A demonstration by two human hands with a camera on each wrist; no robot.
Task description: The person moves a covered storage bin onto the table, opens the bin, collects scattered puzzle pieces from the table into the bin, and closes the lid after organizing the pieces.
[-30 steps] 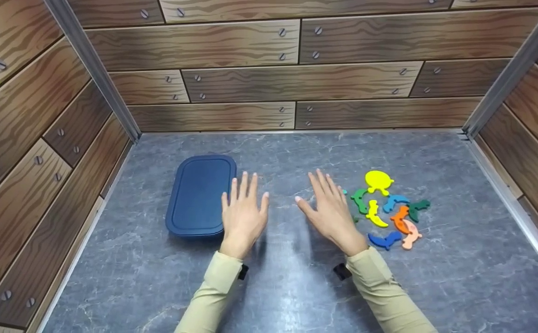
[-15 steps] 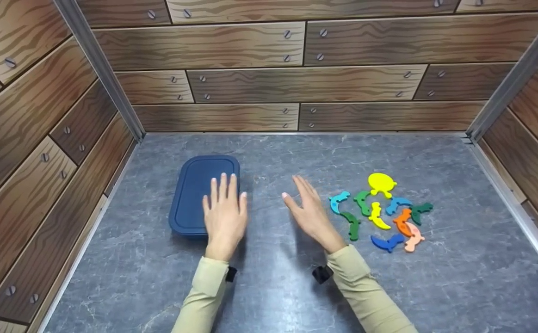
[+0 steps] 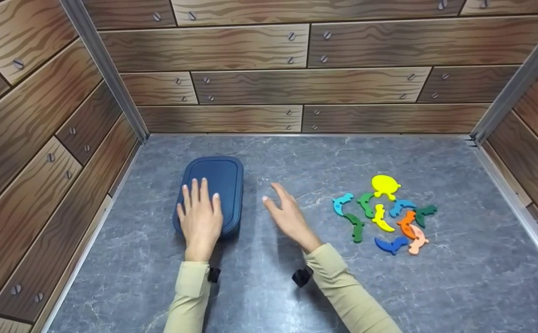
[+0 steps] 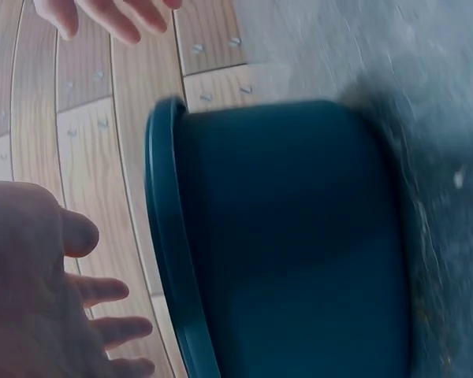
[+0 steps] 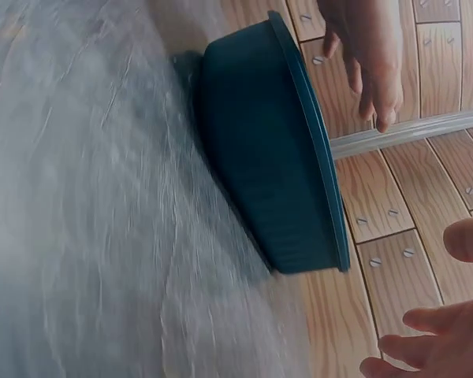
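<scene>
A dark blue rectangular container with a lid [image 3: 225,185] stands on the grey tabletop at the left. My left hand [image 3: 200,222] is over its lid, fingers spread and straight, holding nothing. In the left wrist view that hand [image 4: 31,283] hovers above the lid's level, beside the container's tall side wall [image 4: 292,244]. My right hand [image 3: 289,219] is in the air to the right of the container, thumb apart from the fingers and nothing in its grasp. The right wrist view has this hand [image 5: 441,323] at the lower right, apart from the container [image 5: 260,150].
Several flat, colourful animal-shaped pieces lie right of my right hand, among them a yellow turtle-like one [image 3: 384,185], a light blue one [image 3: 343,203], an orange one [image 3: 406,224] and a dark blue one [image 3: 391,244]. Wood-patterned walls [image 3: 250,85] enclose the table's back and sides.
Both hands have moved left: the left from the container's right edge to over its lid, the right away from the coloured pieces towards the container. The view has shifted slightly.
</scene>
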